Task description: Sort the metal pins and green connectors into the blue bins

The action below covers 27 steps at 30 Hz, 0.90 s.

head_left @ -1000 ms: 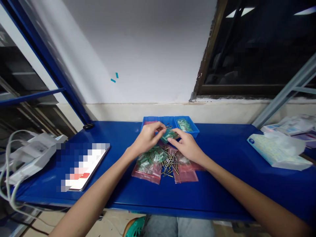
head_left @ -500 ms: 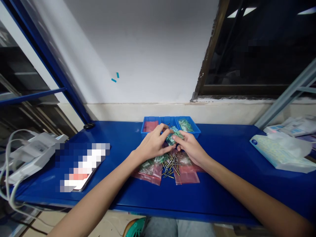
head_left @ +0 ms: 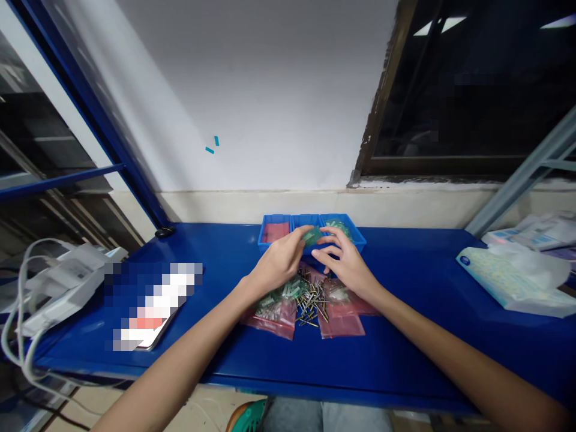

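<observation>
"The left grip [head_left: 279, 259] looks closed on a green packet [head_left: 311, 236], held at the fingertips (part of that hold is hidden, so I go by how the two meet)"

"And the right grip [head_left: 347, 259]?"

"Open, thumb and fingers parted and curved toward the packet. Whether a fingertip touches its right edge, I cannot tell"

"So where does the packet sit?"

"Between the two, just right of the left fingertips and left of the right ones. It is up off the worktop [head_left: 427, 312], in front of the middle compartment of the blue tray [head_left: 266, 246] as we see it. The tray's left compartment holds a red bag [head_left: 276, 231]; the right one has more green pieces [head_left: 337, 228]"

"How would it handle?"

"Light, I should think, and floppy if that is thin film, with small stiff pieces sliding about inside. Slick too, perhaps. I'd take it by an edge or corner, thumb against fingers, and not squeeze the middle"

"What lies nearer?"

"Below the grips, a heap of metal pins [head_left: 310, 300], with loose-looking green bits [head_left: 290, 291] to its left. Near left is a red-edged bag [head_left: 281, 327], near right a red bag flap [head_left: 344, 326], both flat on the worktop"
</observation>
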Tool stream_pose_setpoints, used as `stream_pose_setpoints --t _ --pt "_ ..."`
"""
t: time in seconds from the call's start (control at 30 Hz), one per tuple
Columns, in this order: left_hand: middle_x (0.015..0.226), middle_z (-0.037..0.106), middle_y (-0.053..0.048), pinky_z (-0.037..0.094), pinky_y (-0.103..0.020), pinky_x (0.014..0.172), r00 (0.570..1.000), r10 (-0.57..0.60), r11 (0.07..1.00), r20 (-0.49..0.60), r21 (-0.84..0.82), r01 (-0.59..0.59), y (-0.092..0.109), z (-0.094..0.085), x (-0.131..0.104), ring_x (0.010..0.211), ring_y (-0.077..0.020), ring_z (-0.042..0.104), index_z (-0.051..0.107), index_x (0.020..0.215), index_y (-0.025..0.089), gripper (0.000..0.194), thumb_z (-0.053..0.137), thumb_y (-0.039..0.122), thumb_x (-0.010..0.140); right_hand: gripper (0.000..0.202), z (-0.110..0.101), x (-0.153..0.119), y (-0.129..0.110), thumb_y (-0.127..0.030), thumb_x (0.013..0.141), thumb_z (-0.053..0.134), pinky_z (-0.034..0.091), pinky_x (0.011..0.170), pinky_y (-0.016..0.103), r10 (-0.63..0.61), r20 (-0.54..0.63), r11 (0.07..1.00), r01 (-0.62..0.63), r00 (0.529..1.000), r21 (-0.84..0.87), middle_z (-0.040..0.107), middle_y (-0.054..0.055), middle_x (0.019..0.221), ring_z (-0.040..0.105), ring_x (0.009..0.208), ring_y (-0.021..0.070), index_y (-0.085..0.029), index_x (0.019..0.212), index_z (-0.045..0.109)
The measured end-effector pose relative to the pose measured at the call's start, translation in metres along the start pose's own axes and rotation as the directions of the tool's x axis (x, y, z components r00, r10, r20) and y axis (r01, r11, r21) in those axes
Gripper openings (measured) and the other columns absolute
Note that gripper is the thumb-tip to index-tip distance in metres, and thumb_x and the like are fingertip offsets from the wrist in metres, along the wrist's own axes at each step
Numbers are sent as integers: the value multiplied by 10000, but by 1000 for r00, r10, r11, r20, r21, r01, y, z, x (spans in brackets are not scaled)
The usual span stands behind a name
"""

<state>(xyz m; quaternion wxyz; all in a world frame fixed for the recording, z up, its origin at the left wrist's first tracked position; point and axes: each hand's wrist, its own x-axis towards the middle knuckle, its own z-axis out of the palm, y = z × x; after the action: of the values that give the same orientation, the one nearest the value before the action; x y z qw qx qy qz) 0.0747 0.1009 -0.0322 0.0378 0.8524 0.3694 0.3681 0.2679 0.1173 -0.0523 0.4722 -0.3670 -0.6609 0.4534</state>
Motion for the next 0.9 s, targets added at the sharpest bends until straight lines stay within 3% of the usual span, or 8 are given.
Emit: stream_pose_setpoints --t 0.13,0.23,0.3,0.4,0.5,0.6,0.77,0.9 --pt "1141 617 -109 544 -369 849 992 -57 996 -116 -68 50 -1 5 1 926 -178 625 395 1386 178 355 353 192 1034 255 -2 1 -5 -410 828 671 477 503 274 20 32 1000 -20 999 -8 612 29 803 634 715 178 -224 942 538" --pt "1130 561 -103 523 -380 897 977 -62 997 -202 -62 50 -1 8 2 1022 -194 581 530 1222 182 234 413 189 1020 218 -2 1 -8 -384 838 660 458 520 285 37 49 999 -37 998 3 615 12 725 562 575 125 -211 796 534" --pt "1109 540 -98 514 -393 917 981 -41 998 -187 -49 32 0 7 2 1051 -203 566 570 1127 186 173 444 197 1009 205 -2 0 -8 -378 837 659 451 520 287 31 53 999 -32 998 22 616 6 740 529 540 108 -211 790 551" --pt "1145 541 -99 501 -429 967 997 12 996 -76 -82 -18 2 5 2 1099 -223 559 536 1184 199 219 523 219 967 192 -3 0 -9 -376 821 676 469 542 294 14 41 999 -16 999 47 631 27 870 552 602 118 -214 799 576" --pt "1236 536 -116 478 -458 1017 998 58 989 13 -135 -56 4 6 2 1170 -248 540 469 1287 204 391 586 222 915 240 -5 1 -11 -383 803 698 511 588 309 -16 19 998 14 1000 65 617 90 1179 612 817 178 -201 723 563" --pt "1261 561 -124 474 -432 1014 997 68 986 33 -154 -63 2 8 1 1178 -237 551 469 1308 192 351 490 177 958 239 -6 1 -12 -395 817 689 526 612 313 -47 31 996 45 998 78 567 104 1304 604 936 211 -197 729 590" --pt "935 686 -72 523 -323 728 994 -94 984 53 -149 101 -3 14 -2 809 -182 655 421 1384 168 369 411 245 1024 177 -8 6 -7 -350 792 713 482 613 294 -97 -49 995 97 994 1 634 39 893 582 773 160 -207 843 623" --pt "768 655 -17 472 -281 625 980 -195 968 -42 -167 185 -4 20 -4 650 -148 606 395 1375 153 412 491 281 995 344 -12 10 -2 -330 755 743 437 535 276 -6 -93 996 14 996 84 609 -11 740 588 650 147 -230 1024 552"
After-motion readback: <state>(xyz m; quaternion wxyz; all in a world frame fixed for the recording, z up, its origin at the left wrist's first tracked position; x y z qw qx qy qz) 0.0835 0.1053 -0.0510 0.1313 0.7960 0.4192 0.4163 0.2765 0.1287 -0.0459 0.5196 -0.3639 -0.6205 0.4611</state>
